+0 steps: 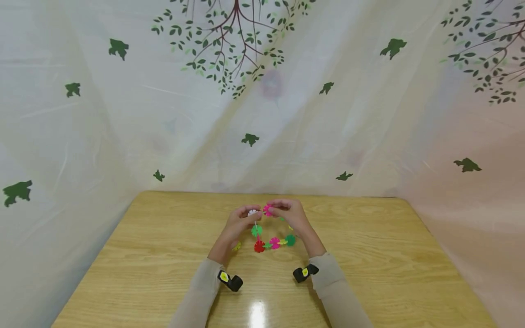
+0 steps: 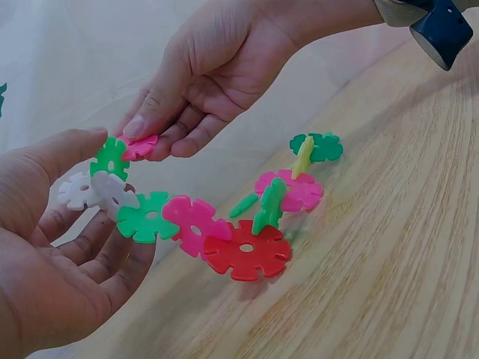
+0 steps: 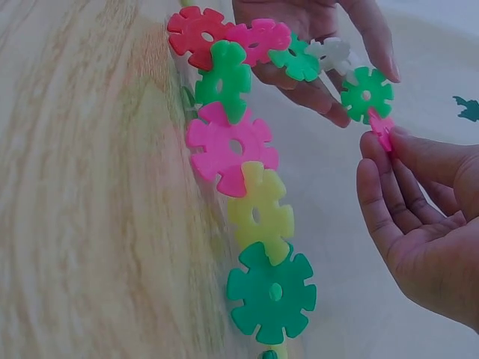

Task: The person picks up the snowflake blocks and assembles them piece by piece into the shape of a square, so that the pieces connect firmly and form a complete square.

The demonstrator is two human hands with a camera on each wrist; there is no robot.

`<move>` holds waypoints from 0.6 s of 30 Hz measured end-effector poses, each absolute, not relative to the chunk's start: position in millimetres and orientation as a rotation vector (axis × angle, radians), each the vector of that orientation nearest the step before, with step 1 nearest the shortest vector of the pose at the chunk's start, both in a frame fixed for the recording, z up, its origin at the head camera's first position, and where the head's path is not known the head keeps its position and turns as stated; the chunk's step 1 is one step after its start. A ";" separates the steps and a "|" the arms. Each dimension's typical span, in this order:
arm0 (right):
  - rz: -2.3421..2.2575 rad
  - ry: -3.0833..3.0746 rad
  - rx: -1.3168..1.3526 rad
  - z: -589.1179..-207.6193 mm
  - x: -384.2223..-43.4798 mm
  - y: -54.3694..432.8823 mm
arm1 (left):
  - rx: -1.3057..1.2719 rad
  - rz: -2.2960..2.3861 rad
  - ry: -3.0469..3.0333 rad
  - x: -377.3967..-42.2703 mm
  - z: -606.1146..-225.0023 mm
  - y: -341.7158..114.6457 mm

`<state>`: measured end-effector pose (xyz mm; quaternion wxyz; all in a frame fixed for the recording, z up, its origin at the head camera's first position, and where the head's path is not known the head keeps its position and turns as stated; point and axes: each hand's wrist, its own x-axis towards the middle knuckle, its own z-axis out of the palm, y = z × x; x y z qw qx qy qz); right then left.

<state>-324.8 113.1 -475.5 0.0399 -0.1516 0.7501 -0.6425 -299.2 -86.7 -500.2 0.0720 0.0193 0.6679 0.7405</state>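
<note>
A chain of flower-shaped notched plastic discs (image 3: 232, 149) runs in a loop, slotted edge to edge. My left hand (image 2: 67, 247) holds its upper end, with the thumb at a green disc (image 2: 110, 157) and the fingers behind the white discs (image 2: 114, 196). My right hand (image 3: 430, 202) pinches a pink disc (image 3: 383, 133) between thumb and fingers, right at the edge of that green disc. From there the chain drops through green and pink to a red disc (image 2: 248, 254) at the table, then on to a dark green disc (image 3: 271, 295).
On the wooden table (image 1: 164, 264), a yellow disc (image 1: 236, 246) lies beside the left wrist. A light cloth printed with leaves (image 1: 250, 139) hangs behind the table. Each wrist wears a small black camera (image 1: 234, 282).
</note>
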 end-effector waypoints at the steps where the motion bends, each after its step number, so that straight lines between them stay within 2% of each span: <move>1: -1.971 2.302 -0.465 -475.3 -324.4 112.9 | 0.068 2.225 2.007 -299.0 -500.1 -86.4; 12: -2.015 2.229 -0.515 -480.2 -323.4 110.6 | 0.201 2.221 2.014 -297.6 -502.9 -78.6; 18: -1.998 2.228 -0.549 -479.4 -324.5 110.7 | 0.191 2.220 2.029 -299.2 -502.7 -77.0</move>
